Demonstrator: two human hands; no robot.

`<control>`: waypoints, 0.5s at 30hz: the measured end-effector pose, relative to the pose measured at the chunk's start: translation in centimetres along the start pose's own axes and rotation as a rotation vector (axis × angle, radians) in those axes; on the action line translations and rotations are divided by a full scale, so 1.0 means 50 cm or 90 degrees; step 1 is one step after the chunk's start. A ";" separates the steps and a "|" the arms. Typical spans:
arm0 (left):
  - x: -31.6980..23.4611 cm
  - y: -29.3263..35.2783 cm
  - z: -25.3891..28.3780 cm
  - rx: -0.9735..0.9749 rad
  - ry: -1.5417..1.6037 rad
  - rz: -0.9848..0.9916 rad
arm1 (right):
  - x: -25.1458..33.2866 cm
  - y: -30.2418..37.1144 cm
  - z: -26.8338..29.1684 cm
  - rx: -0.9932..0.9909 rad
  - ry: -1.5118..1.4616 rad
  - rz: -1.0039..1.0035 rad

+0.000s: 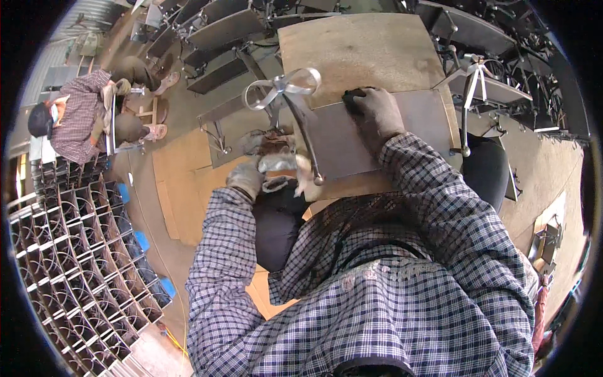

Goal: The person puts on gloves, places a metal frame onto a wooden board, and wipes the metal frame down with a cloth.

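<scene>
A dark flat metal tray (352, 141) lies across my lap on a light brown board (358, 47). A silvery bow-shaped metal handle (282, 88) rises from its left end, with a similar bow (482, 78) at the right. My gloved right hand (380, 113) presses a small black pad (355, 100) onto the tray's upper part, fingers closed on it. My gloved left hand (248, 177) is at the tray's left end, closed around a crumpled, light-coloured rag (303, 179). The fingertips there are partly hidden.
Several dark trays with metal handles (226, 28) crowd the far side. Rows of metal frames (81, 251) stand at left. Beyond them, a co-worker (78, 116) in a checked shirt sits handling a piece. Flattened cardboard (182, 182) covers floor to my left.
</scene>
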State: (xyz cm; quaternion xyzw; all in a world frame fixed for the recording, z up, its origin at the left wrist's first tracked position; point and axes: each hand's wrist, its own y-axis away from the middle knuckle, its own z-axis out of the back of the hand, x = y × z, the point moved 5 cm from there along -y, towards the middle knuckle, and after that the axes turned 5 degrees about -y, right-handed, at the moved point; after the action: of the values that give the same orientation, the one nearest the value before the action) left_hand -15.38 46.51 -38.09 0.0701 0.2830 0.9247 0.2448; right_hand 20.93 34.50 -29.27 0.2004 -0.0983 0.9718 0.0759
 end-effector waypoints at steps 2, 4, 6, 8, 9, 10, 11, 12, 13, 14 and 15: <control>-0.065 0.051 0.129 -0.038 -0.030 -0.013 | -0.005 0.008 0.028 -0.034 -0.029 -0.011; -0.041 0.075 0.169 -0.044 -0.143 0.011 | 0.011 0.003 0.037 0.008 -0.020 -0.036; -0.069 0.131 0.253 -0.033 0.086 0.073 | 0.010 0.009 0.042 -0.015 -0.042 -0.022; -0.030 0.156 0.251 -0.034 0.032 0.092 | 0.023 0.009 0.047 -0.027 -0.118 -0.042; -0.031 0.180 0.256 -0.056 0.019 0.076 | 0.034 0.009 0.052 -0.026 -0.117 -0.028; -0.027 0.204 0.264 -0.084 0.050 0.103 | 0.039 0.009 0.053 0.014 -0.121 -0.055; -0.028 0.230 0.270 -0.092 0.057 0.114 | 0.044 0.009 0.052 0.053 -0.125 -0.081; -0.057 0.259 0.291 -0.093 0.183 0.103 | 0.036 0.015 0.056 0.048 -0.120 -0.072; -0.079 0.288 0.310 -0.097 0.305 0.093 | 0.022 0.023 0.063 -0.052 -0.190 -0.033; -0.099 0.314 0.325 -0.127 0.295 0.067 | 0.005 0.034 0.072 -0.153 -0.260 0.006; -0.072 0.319 0.291 -0.159 0.446 0.054 | 0.001 0.041 0.072 -0.212 -0.310 0.046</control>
State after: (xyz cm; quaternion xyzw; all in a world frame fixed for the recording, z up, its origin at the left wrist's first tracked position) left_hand -14.95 40.37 -17.09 -0.2695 0.2317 0.9292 0.1010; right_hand 21.83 31.72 -26.33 0.4087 -0.2789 0.8677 0.0474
